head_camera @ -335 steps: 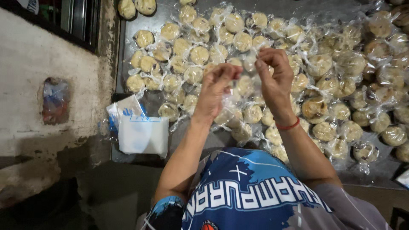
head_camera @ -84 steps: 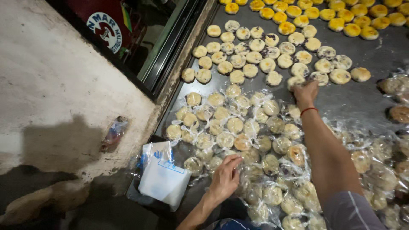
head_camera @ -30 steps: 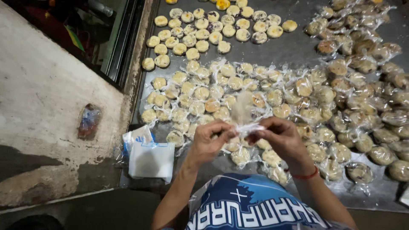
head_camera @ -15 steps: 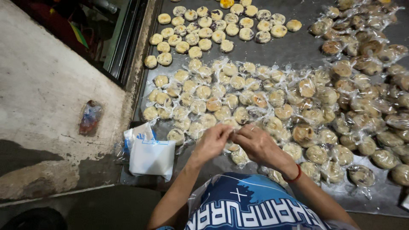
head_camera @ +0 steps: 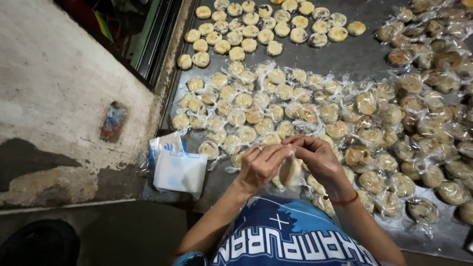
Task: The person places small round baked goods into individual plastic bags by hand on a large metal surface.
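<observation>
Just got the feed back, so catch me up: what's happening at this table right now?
A person is working over a dark metal tray covered with round flat pastries. Both hands meet near the body: the left hand and right hand pinch a clear plastic bag with one pastry hanging inside it. Most pastries in the middle and on the right lie in clear bags; a bare batch sits at the far end. A stack of empty bags lies left of the hands.

Two hands: left hand (head_camera: 260,167) and right hand (head_camera: 318,157), with one bagged cake (head_camera: 289,172) between them. About twenty-five bare cakes (head_camera: 251,32) lie on the table (head_camera: 364,54). Wrapped cakes (head_camera: 305,113) run to many dozens, too many to count. One bag stack (head_camera: 178,170).
</observation>
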